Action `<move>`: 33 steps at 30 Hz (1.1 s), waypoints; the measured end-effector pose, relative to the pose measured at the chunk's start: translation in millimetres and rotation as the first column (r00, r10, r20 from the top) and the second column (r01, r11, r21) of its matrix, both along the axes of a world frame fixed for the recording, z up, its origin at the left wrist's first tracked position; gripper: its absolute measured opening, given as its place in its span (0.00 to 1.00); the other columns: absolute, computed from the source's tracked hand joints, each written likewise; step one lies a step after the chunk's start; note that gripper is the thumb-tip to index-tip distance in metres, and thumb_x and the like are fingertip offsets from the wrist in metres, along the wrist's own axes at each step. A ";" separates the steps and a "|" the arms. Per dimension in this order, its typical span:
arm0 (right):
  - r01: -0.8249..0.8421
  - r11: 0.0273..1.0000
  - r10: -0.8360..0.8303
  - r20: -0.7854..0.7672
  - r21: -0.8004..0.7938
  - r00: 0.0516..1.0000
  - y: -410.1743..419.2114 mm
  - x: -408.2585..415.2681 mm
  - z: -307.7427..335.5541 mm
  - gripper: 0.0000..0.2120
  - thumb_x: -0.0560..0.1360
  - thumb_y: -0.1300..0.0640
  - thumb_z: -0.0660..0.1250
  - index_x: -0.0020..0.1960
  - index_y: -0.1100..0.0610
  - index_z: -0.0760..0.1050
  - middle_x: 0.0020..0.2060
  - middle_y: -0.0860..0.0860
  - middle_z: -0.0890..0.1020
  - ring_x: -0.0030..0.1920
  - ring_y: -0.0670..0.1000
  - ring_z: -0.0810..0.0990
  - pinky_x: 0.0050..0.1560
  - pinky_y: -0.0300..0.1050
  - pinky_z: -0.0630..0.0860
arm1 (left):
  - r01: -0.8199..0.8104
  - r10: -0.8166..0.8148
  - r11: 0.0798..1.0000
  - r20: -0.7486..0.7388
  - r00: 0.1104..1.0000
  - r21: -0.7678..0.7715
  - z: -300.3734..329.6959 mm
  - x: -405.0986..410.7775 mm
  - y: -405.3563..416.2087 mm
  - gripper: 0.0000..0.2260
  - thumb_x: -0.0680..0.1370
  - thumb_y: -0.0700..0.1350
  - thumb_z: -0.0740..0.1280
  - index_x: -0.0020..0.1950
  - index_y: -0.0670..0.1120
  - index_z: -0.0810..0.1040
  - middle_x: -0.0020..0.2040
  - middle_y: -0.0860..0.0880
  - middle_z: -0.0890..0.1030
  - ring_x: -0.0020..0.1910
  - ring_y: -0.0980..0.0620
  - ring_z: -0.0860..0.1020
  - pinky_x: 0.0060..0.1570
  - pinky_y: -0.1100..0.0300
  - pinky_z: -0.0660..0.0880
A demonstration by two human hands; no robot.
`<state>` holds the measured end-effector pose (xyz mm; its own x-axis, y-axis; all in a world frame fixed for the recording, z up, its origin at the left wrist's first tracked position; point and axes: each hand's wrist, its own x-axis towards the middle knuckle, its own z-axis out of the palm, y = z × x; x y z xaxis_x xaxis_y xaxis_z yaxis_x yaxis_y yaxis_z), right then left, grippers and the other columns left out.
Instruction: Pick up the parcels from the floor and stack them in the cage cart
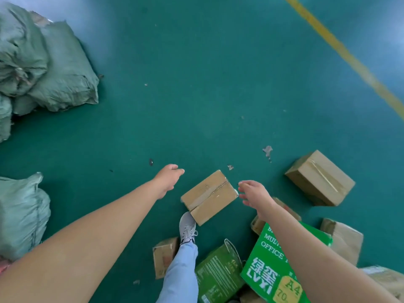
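A small brown cardboard parcel [209, 196] sealed with tape lies on the green floor between my two hands. My left hand [168, 176] hovers just left of it, fingers loosely bent, holding nothing. My right hand [253, 192] hovers just right of it, fingers spread and empty. Neither hand touches the parcel. A larger brown box [320, 178] lies on the floor to the right. The cage cart is out of view.
Green woven sacks [43, 62] pile up at the left, another sack [21, 213] lower left. A green A4 paper box [277, 265], a green bag [218, 274] and several brown parcels [165, 256] crowd the lower right. My foot [187, 228] stands beside the small parcel. A yellow floor line [341, 51] crosses upper right.
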<state>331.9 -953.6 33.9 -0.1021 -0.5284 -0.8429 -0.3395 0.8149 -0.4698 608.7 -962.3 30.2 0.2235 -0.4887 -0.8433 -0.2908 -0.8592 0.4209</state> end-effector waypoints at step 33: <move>0.470 0.740 -0.563 0.060 0.481 0.824 105.3 56.0 -478.6 0.37 0.81 0.47 0.67 0.81 0.55 0.52 0.79 0.54 0.63 0.71 0.60 0.68 0.68 0.56 0.65 | 0.542 -0.599 0.794 0.207 0.773 0.276 -486.5 -68.0 -0.9 0.40 0.77 0.61 0.70 0.81 0.46 0.56 0.77 0.43 0.65 0.74 0.39 0.68 0.73 0.40 0.67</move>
